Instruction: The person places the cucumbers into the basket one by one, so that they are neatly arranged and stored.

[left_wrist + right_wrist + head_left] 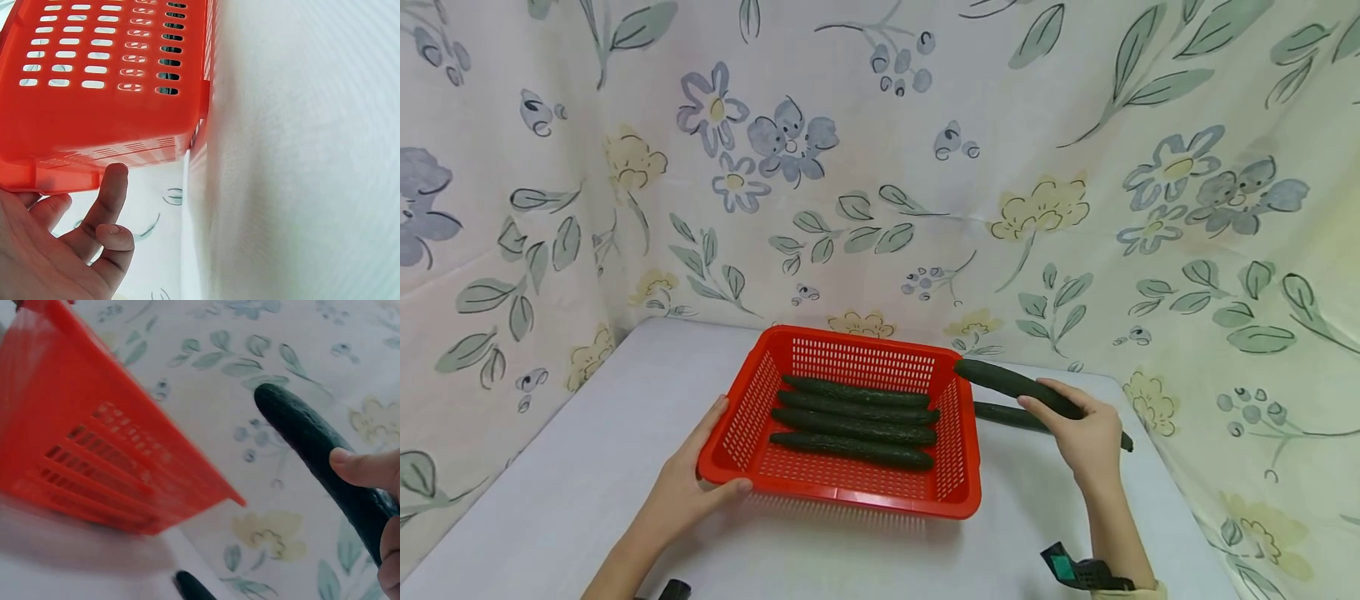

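Observation:
My right hand (1086, 429) grips a dark green cucumber (1007, 382) above the table, its far tip close to the right rim of a red plastic basket (970, 467). The right wrist view shows my thumb laid along the held cucumber (306, 434). Beneath it, another cucumber (1009, 416) lies on the table, partly hidden by the hand and the held one. Several cucumbers (853, 425) lie side by side in the basket. My left hand (688, 483) holds the basket's front left corner, thumb on the front rim and fingers along the left side.
A white-covered table (587, 450) bears the basket, which stands near its middle. Behind and on both sides hangs a floral cloth (880, 167). Black straps (1086, 573) cross my wrists.

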Action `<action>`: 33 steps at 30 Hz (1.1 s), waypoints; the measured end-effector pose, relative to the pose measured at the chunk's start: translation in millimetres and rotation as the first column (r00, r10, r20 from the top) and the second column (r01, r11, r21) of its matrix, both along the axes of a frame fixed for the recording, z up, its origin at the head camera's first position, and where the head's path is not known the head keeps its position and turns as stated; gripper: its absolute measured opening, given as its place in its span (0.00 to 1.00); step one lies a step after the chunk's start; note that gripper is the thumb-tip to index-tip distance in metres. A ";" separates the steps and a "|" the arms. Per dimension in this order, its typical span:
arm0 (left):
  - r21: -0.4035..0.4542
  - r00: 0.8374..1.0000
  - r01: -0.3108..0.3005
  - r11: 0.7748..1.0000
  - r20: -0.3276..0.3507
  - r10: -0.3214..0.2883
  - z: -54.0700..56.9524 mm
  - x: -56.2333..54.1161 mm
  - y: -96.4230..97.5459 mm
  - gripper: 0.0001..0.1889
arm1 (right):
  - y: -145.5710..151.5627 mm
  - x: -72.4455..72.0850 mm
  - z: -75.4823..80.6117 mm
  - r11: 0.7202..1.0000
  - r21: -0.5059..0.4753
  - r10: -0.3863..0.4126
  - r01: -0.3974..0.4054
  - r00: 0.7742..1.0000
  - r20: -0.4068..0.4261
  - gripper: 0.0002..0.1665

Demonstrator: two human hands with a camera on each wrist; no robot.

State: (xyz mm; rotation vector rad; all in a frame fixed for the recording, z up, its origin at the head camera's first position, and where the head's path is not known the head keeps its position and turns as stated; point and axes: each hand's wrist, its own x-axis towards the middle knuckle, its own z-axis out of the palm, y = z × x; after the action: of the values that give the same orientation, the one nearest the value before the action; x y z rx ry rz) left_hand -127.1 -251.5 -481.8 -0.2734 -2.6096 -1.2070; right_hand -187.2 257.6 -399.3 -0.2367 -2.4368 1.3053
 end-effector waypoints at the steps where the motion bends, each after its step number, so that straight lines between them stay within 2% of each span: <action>1: -0.002 1.000 -0.001 1.000 -0.001 0.001 0.2 -0.3 0.1 0.64 | -5.5 -1.2 -1.2 1.000 -0.002 0.013 -0.013 1.000 -0.005 0.32; 4: -0.004 1.000 -0.002 1.000 -0.005 0.002 -0.1 -0.8 0.3 0.64 | -21.0 -6.4 -2.8 0.997 -0.022 0.067 -0.067 0.998 -0.013 0.31; 8: 0.006 1.000 0.003 1.000 -0.009 -0.003 -1.1 -1.1 0.6 0.64 | -39.3 -15.7 3.2 0.989 -0.042 0.139 -0.140 0.990 -0.020 0.32; 15: 0.002 1.000 0.002 1.000 -0.007 -0.002 -0.3 -0.7 0.2 0.64 | -74.5 -37.7 24.1 0.965 -0.033 0.258 -0.259 0.966 -0.032 0.33; 20: 0.008 1.000 0.004 1.000 0.003 -0.004 -0.4 -0.6 -0.4 0.64 | -106.1 -55.9 36.8 0.941 -0.032 0.333 -0.336 0.940 -0.081 0.31; 24: 0.009 1.000 0.001 1.000 0.001 -0.001 -1.0 -0.8 -1.0 0.64 | -130.2 -70.6 40.1 0.931 -0.020 0.360 -0.365 0.925 -0.121 0.29; 29: 0.021 1.000 0.010 1.000 -0.004 -0.010 -1.3 -1.8 -1.0 0.64 | -156.1 -86.3 38.7 0.912 -0.065 0.394 -0.406 0.908 -0.140 0.27; 33: 0.018 1.000 0.013 1.000 -0.009 -0.013 -1.8 -2.7 -0.4 0.63 | -171.0 -92.8 36.4 0.907 -0.124 0.390 -0.403 0.913 -0.118 0.25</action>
State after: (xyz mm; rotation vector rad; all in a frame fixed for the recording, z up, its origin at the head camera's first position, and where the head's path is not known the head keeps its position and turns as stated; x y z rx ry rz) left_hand -129.8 -251.9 -483.6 -0.2922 -2.5923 -1.2304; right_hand -280.0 86.6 -362.9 0.2972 -2.3928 1.6245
